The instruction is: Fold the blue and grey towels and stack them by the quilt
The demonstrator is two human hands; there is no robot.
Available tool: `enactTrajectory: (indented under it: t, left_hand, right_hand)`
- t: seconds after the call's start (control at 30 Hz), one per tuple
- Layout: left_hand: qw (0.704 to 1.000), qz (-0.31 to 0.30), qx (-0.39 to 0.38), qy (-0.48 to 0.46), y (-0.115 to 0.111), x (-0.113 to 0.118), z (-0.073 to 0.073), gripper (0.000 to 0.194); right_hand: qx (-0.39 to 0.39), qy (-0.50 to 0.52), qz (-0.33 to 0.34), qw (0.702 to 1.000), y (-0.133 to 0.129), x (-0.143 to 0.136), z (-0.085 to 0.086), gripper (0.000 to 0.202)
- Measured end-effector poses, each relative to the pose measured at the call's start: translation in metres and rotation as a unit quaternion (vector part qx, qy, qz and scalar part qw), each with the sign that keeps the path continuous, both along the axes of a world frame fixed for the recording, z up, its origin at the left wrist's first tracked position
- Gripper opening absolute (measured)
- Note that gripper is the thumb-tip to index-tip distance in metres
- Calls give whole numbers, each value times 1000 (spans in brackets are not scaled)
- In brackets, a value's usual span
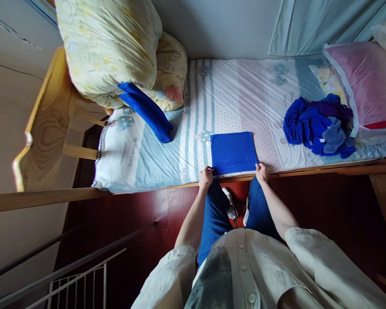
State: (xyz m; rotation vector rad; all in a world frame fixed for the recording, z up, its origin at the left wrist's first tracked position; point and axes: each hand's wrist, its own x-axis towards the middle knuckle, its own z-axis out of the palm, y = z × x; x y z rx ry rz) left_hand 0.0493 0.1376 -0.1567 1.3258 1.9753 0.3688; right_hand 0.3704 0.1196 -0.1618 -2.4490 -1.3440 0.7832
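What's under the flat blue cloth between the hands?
The blue cloth lies on the patterned bed sheet, which shows at its sides. Whatever is directly underneath is covered, so I can't tell.

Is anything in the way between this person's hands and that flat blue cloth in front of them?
Nothing visible is: the left hand pinches the cloth at its near left corner, the right hand at its near right. The rumpled blue pile lies apart, farther right.

Place: looked a bedroom | Bed (pixel 357 167): wore a patterned sheet (pixel 231 94) | Ends: quilt (pixel 109 43) sat by wooden board (pixel 51 124), pillow (pixel 363 81) lay opposite | Also: curtain (pixel 324 25) hung alongside, floor (pixel 170 210) was red
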Motion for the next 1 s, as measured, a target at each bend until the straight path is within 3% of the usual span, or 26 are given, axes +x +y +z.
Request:
enactTrajectory:
  t: [0.63,1.0]
  left_hand:
    - [1000,24,9,-6,1,-1,-5,12]
    - [1000,-3,15,25,-1,-6,-3,20]
  right_hand:
    - [-37,-9,-49,998,6,-9,9,40]
    - [36,22,-48,998,3,0,-5,31]
